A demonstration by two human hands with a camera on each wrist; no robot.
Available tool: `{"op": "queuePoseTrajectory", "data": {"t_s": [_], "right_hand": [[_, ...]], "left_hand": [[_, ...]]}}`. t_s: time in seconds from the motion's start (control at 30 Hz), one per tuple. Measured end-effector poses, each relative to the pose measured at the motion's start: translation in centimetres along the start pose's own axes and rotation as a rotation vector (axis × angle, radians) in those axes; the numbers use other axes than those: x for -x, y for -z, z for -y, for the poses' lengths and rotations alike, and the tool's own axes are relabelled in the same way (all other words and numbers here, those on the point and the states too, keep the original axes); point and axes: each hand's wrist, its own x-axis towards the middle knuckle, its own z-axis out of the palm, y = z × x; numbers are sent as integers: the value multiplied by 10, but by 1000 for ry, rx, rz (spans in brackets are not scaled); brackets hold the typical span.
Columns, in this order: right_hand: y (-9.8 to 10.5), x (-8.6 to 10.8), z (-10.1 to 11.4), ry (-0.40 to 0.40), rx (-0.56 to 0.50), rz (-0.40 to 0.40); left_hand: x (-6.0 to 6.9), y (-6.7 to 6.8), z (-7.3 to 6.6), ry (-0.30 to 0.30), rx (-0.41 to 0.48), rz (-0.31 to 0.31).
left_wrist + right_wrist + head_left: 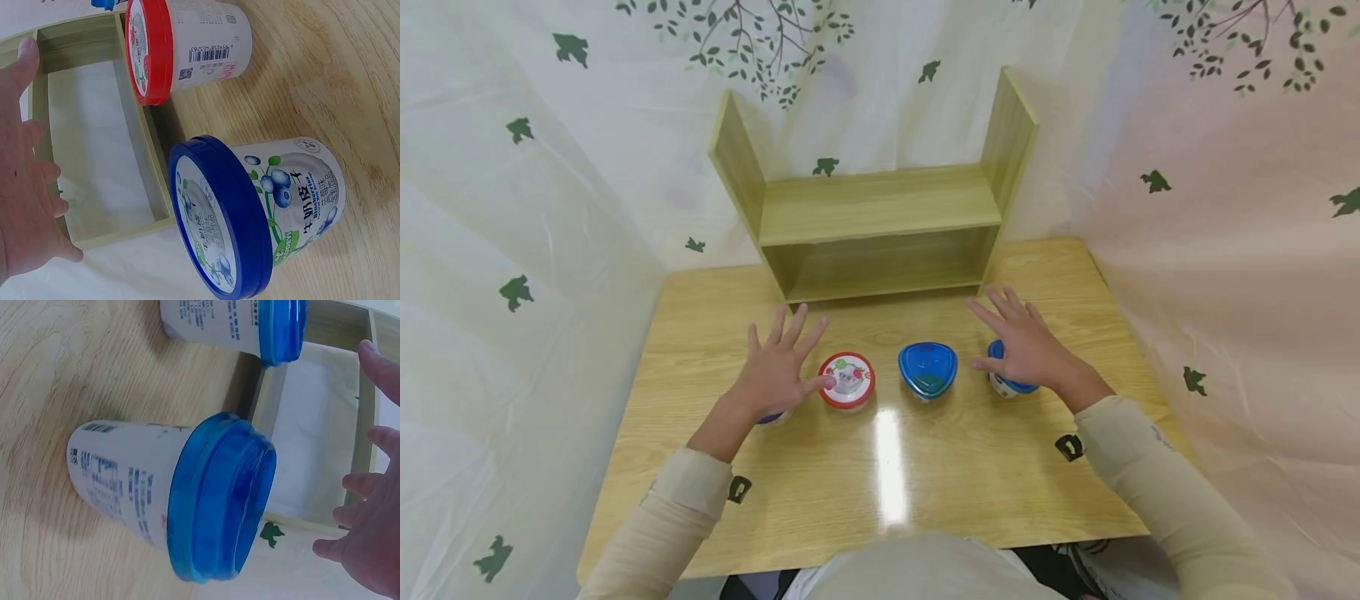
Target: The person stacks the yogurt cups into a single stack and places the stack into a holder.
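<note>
My left hand (772,372) is held above the table with fingers spread, holding nothing. Below it, mostly hidden in the head view, stands a blueberry tub with a dark blue lid (250,206). A tub with a red-rimmed lid (847,380) is just right of the left thumb. Farther right stands a cup with a clear blue lid (928,369). My right hand (1028,350) hovers, fingers apart and holding nothing, over another blue-lidded cup (144,481), which it partly covers in the head view.
A two-level wooden shelf (880,204) stands at the back of the table (820,492). Two small black objects, one a dark clip-like piece (739,489) by the left sleeve and one (1069,447) by the right, are seen. Patterned curtains (550,208) surround the table.
</note>
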Motion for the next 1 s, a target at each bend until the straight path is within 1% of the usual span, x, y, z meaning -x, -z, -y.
{"op": "queuePoseTrajectory", "data": {"t_s": [0.17, 0.33, 0.47, 0.67, 0.77, 0.87, 1.0], "right_hand": [[-6, -6, 8, 42, -61, -37], [-13, -14, 24, 63, -167, -50], [-18, -18, 38, 69, -236, -44], [-27, -21, 54, 79, -352, -64], [-32, -23, 60, 95, -412, -84], [-36, -24, 66, 116, -471, -104], [-41, -26, 75, 147, -489, -134]], "left_hand": [[2, -2, 2, 16, 26, 7], [6, -4, 3, 16, 69, -29], [11, -7, 3, 11, 118, -75], [19, -12, 4, 10, 195, -150], [23, -16, 7, 2, 228, -199], [26, -20, 12, -24, 267, -268], [31, -25, 16, -26, 319, -334]]}}
